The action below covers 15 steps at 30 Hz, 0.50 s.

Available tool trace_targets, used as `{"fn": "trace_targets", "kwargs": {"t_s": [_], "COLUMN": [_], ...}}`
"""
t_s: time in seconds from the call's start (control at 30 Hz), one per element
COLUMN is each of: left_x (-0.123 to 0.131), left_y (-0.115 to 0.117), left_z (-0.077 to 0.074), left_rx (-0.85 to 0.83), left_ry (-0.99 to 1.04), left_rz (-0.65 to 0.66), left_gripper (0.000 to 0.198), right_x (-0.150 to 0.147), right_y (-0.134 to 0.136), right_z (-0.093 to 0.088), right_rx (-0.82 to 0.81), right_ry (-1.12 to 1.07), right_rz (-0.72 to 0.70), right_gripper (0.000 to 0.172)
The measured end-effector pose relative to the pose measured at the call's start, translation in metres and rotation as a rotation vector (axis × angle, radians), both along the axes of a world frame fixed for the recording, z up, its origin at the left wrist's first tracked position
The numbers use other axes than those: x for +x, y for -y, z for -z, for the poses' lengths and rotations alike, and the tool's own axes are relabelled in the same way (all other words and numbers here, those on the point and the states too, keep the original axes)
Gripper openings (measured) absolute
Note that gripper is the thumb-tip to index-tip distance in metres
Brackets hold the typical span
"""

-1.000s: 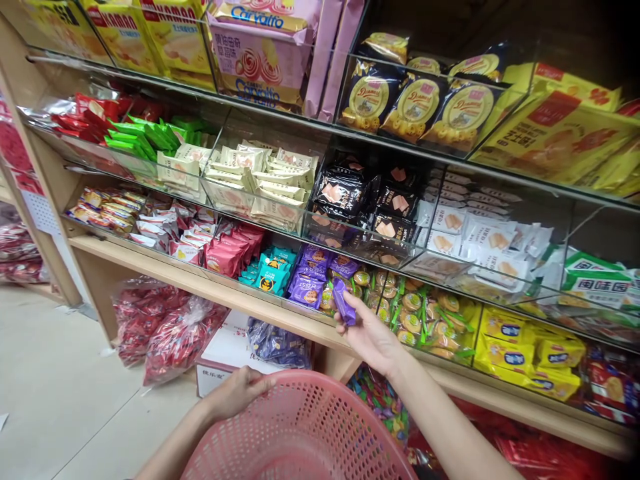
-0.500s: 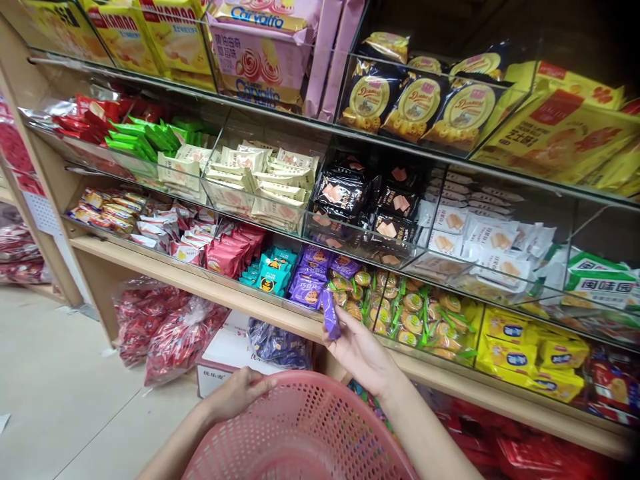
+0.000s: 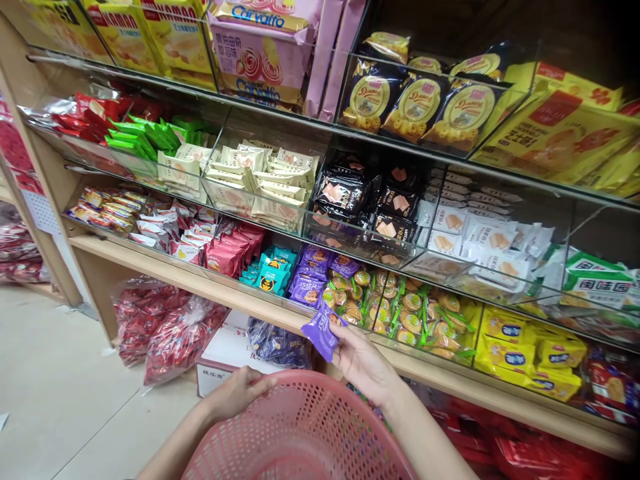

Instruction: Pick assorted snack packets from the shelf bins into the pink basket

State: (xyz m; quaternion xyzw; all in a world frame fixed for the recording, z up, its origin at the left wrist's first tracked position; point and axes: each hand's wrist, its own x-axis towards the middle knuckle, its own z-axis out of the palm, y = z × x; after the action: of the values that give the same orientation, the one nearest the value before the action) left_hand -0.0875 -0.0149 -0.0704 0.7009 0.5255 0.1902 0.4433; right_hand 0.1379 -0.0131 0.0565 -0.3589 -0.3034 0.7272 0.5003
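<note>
My right hand [image 3: 361,363] pinches a small purple snack packet [image 3: 323,330] just in front of the lowest shelf edge, above the far rim of a pink plastic basket [image 3: 300,433]. My left hand [image 3: 239,392] grips the basket's left rim. Behind the packet, a bin of the same purple packets [image 3: 315,277] sits on the shelf, next to teal packets [image 3: 273,270] and yellow-green wrapped snacks [image 3: 400,310].
Clear-fronted shelf bins hold many snack packs: red, white, black, yellow. Wooden shelf edge [image 3: 200,283] runs across. Under it on the floor lie red candy bags [image 3: 165,330], a white carton [image 3: 225,357] and a purple bag [image 3: 277,343]. Tiled floor [image 3: 55,400] lies to the left.
My right hand has drawn the purple packet down and left, away from the bin toward the basket, and turned it flat. My left hand has stayed on the basket rim.
</note>
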Motion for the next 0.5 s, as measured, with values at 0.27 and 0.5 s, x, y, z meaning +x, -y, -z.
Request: {"fn": "trace_targets", "kwargs": {"t_s": [0.27, 0.5], "left_x": [0.000, 0.000], "left_y": [-0.003, -0.001], "left_z": [0.003, 0.000], "left_rx": [0.017, 0.007], "left_ry": [0.001, 0.004], "left_rz": [0.002, 0.005], "left_gripper": [0.052, 0.052], "right_x": [0.005, 0.012], "right_y": [0.000, -0.018], "right_z": [0.003, -0.022], "right_rx": [0.023, 0.156], "right_ry": [0.208, 0.382], "right_rz": [-0.054, -0.085], "right_gripper": [0.030, 0.028]}}
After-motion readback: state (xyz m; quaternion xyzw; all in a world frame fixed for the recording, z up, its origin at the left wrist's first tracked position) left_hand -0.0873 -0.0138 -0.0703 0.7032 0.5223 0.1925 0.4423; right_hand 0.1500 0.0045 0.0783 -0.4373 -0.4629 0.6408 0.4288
